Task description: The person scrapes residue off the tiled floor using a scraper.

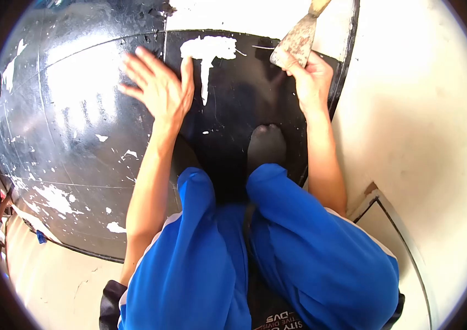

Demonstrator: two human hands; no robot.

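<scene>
My left hand is open with fingers spread, over the glossy black panel; whether the palm touches it I cannot tell. Between my hands, a white T-shaped patch shows where the black surface is gone or covered. My right hand pinches a putty knife near the end of its speckled, worn metal blade. The knife's wooden handle points up and away, cut off by the top edge of the view.
My knees in blue trousers and a dark-socked foot rest at the panel's near part. White chipped spots mark the black surface at left. A pale surface lies to the right, with a dark-edged frame near my knee.
</scene>
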